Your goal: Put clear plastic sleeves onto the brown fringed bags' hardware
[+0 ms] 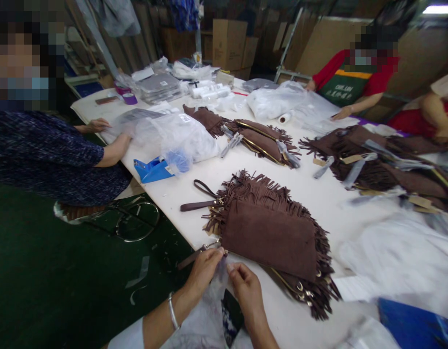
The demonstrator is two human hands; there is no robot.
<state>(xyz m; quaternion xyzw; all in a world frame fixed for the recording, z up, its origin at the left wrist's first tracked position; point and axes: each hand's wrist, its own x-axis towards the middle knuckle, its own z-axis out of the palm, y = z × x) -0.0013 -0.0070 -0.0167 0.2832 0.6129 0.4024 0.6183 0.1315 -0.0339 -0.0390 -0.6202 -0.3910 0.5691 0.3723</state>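
Observation:
Brown fringed suede clutch bags (269,237) lie stacked on the white table in front of me. My left hand (205,266) pinches at the near left corner of the stack, by a zip end and a metal clasp. A thin piece of clear plastic (219,276) hangs between my hands. My right hand (248,291) is closed, thumb against forefinger, at the other side of this plastic. One wrist strap (198,203) sticks out left from the upper bag, and another brown strap (189,259) lies beside my left hand.
More fringed bags with plastic-wrapped pulls (264,140) lie further back, others (387,160) at right. A blue tape dispenser (153,169) stands near the left table edge. White plastic (402,257) lies at right. Co-workers' hands (100,125) handle plastic at left; others work opposite.

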